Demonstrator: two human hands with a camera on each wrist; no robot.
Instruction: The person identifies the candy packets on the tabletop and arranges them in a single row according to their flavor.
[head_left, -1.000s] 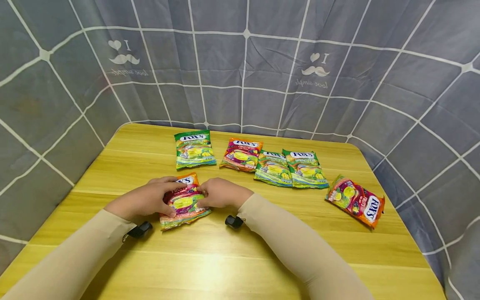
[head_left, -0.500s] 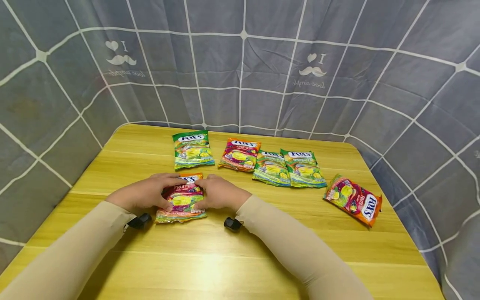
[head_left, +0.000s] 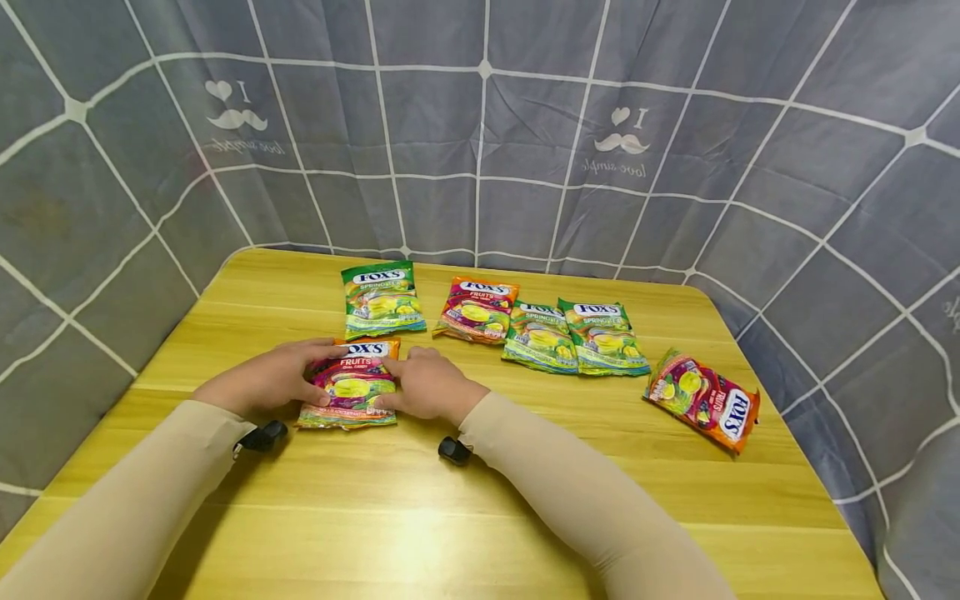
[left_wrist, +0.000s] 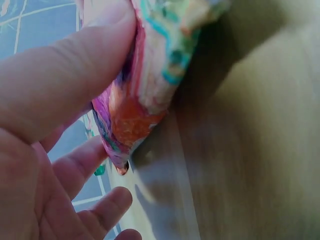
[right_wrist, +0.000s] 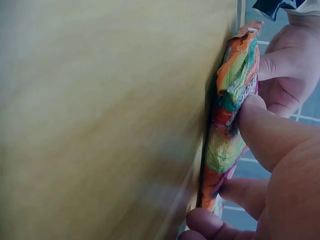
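Observation:
A purple and orange FOX'S Fruits candy bag (head_left: 351, 375) lies label up on the table, between both hands. My left hand (head_left: 262, 379) grips its left side, thumb on the front and fingers toward the top corner. Up close in the left wrist view, the thumb presses the bag (left_wrist: 132, 117) while the lower fingers stick out past its edge. On the right side, my right hand (head_left: 431, 385) holds the edge with thumb and index finger. In the right wrist view the bag's side (right_wrist: 225, 150) rests along the tabletop, the other fingers curled low beside it.
Just behind is a green FOX'S bag (head_left: 382, 304). Farther right lie another Fruits bag (head_left: 476, 312), two overlapping green bags (head_left: 542, 337) and a slanted Fruits bag (head_left: 703, 402). A grey checked curtain (head_left: 480, 125) surrounds the wooden table (head_left: 420, 517).
Both hands have turned the candy bag straighter and slid it slightly away and left, closer to the green bag behind it. The right hand's grip has moved along the edge. The other bags stay put.

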